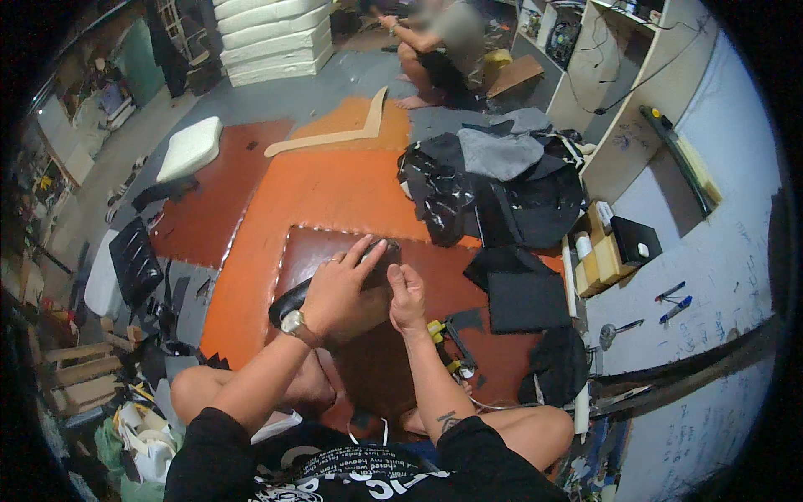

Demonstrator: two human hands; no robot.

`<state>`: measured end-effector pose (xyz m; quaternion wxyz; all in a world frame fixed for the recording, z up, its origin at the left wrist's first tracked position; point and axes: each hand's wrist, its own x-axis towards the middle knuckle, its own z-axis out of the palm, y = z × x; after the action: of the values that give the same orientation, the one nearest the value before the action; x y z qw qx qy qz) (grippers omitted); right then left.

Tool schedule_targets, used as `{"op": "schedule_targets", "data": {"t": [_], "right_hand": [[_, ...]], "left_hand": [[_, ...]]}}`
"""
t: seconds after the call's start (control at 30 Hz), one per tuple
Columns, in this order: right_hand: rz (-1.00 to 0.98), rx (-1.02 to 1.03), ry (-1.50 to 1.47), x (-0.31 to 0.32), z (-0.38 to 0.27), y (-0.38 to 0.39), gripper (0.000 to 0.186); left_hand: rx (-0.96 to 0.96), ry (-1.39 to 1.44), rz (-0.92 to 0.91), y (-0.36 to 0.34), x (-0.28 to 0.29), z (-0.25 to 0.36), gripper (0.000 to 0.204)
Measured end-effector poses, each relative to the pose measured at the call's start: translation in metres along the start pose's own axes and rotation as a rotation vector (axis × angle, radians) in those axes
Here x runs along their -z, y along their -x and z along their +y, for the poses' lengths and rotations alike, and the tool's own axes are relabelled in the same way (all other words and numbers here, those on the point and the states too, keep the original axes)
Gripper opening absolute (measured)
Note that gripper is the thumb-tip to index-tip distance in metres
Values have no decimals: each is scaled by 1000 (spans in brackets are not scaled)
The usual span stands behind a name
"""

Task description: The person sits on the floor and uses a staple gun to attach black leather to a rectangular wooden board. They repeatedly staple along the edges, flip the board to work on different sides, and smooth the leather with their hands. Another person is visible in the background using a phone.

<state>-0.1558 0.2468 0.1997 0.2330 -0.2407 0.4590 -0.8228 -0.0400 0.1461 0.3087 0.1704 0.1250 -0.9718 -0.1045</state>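
A curved seat-like piece with a tan underside [365, 316] and a black cover [289, 306] stands tilted in front of me, between my bent legs. Across its upper part lies my left hand [345, 284], fingers stretched over the far edge and steadying it; the thumb is hidden. My right hand [407, 299] is closed beside the piece's right edge, thumb on top; whatever it pinches is too small or hidden. Just right of my right wrist, a yellow and black staple gun [452, 345] rests on the reddish-brown sheet [510, 360].
Black material [527, 201] is heaped at the right, near dark flat pieces [527, 303]. Farther off are an angled tan strip [335, 140], a white pad [191, 149] and stacked white foam blocks [276, 42]. Another person [443, 50] squats at the back. A whiteish board [686, 318] borders the right.
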Motion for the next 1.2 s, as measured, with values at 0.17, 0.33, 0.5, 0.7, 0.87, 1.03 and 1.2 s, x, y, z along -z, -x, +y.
{"op": "schedule_targets", "data": {"t": [0.17,0.33,0.5,0.7,0.87,1.03,1.2], "right_hand": [[-88,113,484,15,18,-20,18],[-44,253,686,11,28,-36,17],[-100,9,1000,39,35,-4,26],[-50,-767,1581,189,85,100,74],[-158,-956,1605,184,82,100,110],[-68,-871,1359,181,58,88,80],[29,-307,872,132,2,60,44]], "left_hand": [[49,349,-203,-55,-1,-36,63],[143,276,-181,-66,-12,-35,65],[217,41,-130,-50,-7,-23,75],[195,-76,-102,-51,-12,1,77],[248,-120,-110,-52,-15,14,76],[240,-115,-91,-47,-13,19,75],[255,-119,-101,-43,-10,22,75]]}}
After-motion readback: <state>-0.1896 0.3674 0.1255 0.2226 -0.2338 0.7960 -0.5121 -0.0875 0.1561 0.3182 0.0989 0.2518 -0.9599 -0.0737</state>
